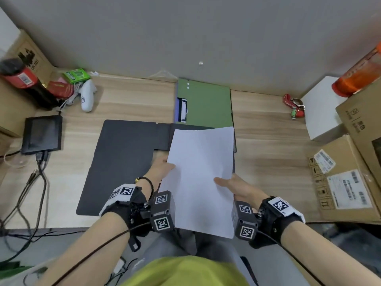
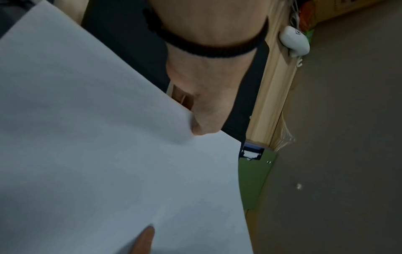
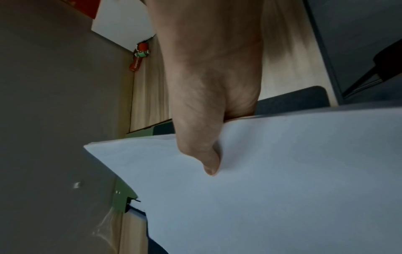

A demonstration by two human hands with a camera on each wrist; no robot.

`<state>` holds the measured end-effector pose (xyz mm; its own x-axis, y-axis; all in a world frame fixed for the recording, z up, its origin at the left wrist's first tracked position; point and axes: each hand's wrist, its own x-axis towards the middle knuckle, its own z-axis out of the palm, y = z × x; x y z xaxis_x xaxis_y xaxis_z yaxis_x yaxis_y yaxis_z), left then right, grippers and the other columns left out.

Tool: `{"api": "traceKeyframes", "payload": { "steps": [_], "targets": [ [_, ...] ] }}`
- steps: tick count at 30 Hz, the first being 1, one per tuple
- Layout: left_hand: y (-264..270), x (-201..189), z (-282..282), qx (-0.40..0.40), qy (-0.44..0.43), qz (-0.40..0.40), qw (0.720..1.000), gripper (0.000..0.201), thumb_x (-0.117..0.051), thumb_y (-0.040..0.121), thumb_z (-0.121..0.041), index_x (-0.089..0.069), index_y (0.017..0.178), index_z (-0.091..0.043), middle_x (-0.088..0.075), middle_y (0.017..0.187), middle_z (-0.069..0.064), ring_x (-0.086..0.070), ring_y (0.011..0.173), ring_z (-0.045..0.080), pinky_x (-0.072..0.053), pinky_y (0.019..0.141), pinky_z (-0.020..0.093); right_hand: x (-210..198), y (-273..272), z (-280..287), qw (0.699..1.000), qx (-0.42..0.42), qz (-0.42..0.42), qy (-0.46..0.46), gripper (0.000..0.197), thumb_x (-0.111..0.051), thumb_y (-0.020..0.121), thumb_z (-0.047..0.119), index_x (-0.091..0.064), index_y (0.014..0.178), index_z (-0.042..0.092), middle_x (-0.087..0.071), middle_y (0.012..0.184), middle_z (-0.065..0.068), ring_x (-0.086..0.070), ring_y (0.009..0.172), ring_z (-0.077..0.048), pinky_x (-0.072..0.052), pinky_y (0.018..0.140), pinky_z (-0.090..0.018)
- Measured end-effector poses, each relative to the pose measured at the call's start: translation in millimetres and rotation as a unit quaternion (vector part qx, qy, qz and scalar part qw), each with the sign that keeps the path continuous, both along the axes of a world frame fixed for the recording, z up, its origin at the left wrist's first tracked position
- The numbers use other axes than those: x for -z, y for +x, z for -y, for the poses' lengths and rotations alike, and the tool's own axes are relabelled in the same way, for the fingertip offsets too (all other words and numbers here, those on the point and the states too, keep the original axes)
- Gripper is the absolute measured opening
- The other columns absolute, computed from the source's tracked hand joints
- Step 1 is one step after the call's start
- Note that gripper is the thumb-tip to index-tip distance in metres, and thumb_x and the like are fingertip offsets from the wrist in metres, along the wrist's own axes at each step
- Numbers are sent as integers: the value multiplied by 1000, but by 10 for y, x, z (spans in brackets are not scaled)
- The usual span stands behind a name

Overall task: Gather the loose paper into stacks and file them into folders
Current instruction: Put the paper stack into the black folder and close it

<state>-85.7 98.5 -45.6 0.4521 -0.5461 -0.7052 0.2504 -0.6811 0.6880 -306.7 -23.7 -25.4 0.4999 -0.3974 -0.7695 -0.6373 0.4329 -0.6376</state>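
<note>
Paper gathered and held, not yet filed

My left hand (image 1: 162, 167) and right hand (image 1: 231, 185) each grip the paper stack (image 1: 201, 178), thumbs pinched on top, holding it above the open black folder (image 1: 121, 153) at the desk's (image 1: 268, 141) centre. I judge the gathering done and the filing left: the stack must still go into that folder. A green folder (image 1: 208, 104) lies shut at 12 o'clock. The sheets show blank; the carton labels (image 1: 348, 190) at 3 o'clock are too blurred to read.
</note>
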Motion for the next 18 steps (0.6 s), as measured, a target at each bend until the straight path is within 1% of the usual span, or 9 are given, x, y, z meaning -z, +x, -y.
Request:
{"api": "traceKeyframes", "payload": {
  "steps": [2,4,6,8,9,10,13,16,18],
  "targets": [
    [-25,-7,-71,-38,4,72,997,12,-59,88,-9,-56,96,-16,-59,91,1,-58,95,25,-51,86,37,17,-67,-28,1000,-5,-6,-4,56,-62,92,29,-38,140,15,-56,134,0,-56,120,-20,-51,90,-29],
    [-53,-13,-130,-55,3,125,991,19,-62,85,-11,-52,98,-21,-55,90,-5,-56,97,24,-49,94,39,58,-124,-8,1000,-6,-13,-7,55,-63,91,32,-40,140,18,-57,133,1,-55,122,-22,-44,104,-41],
    [-69,3,-141,-46,3,151,988,20,-61,84,-11,-51,97,-22,-52,84,-6,-53,91,22,-49,91,39,35,-151,14,1000,-10,-12,-10,43,-59,95,27,-45,134,19,-62,124,2,-59,115,-19,-46,101,-38],
    [-85,7,-107,-14,3,176,984,18,-64,83,-13,-51,92,-22,-53,83,-2,-53,87,22,-51,87,41,46,-179,65,1000,-12,-8,-27,26,-53,98,17,-49,123,21,-64,108,8,-62,98,-10,-50,82,-24],
    [-97,6,-79,0,3,187,982,20,-67,83,-16,-52,93,-23,-55,84,-2,-53,86,22,-53,86,42,42,-190,94,999,-9,-6,-40,23,-52,98,14,-49,120,22,-64,103,11,-62,93,-5,-48,74,-18],
    [-109,27,-52,11,-1,196,981,22,-70,82,-18,-54,97,-22,-56,87,-2,-55,88,21,-54,85,42,47,-204,128,999,-8,-10,-50,22,-52,98,13,-50,118,22,-63,101,13,-61,90,-3,-47,70,-16],
    [-164,76,26,37,-8,240,970,39,-74,79,-22,-58,113,-17,-56,98,0,-56,91,18,-51,81,34,93,-271,213,997,14,-21,-77,24,-52,97,13,-52,120,21,-65,108,5,-61,95,-12,-46,79,-22],
    [-197,102,90,65,16,305,950,39,-75,76,-24,-57,112,-19,-56,105,1,-54,83,15,-42,65,24,144,-353,268,995,37,-38,-81,31,-56,96,14,-53,126,13,-63,122,-4,-60,107,-21,-45,91,-32],
    [-205,119,117,74,40,330,940,37,-73,76,-25,-55,107,-22,-55,107,0,-55,84,19,-40,67,27,168,-383,292,996,38,-34,-74,37,-57,95,16,-51,131,11,-62,124,-4,-59,111,-22,-45,97,-34]
  ]
}}
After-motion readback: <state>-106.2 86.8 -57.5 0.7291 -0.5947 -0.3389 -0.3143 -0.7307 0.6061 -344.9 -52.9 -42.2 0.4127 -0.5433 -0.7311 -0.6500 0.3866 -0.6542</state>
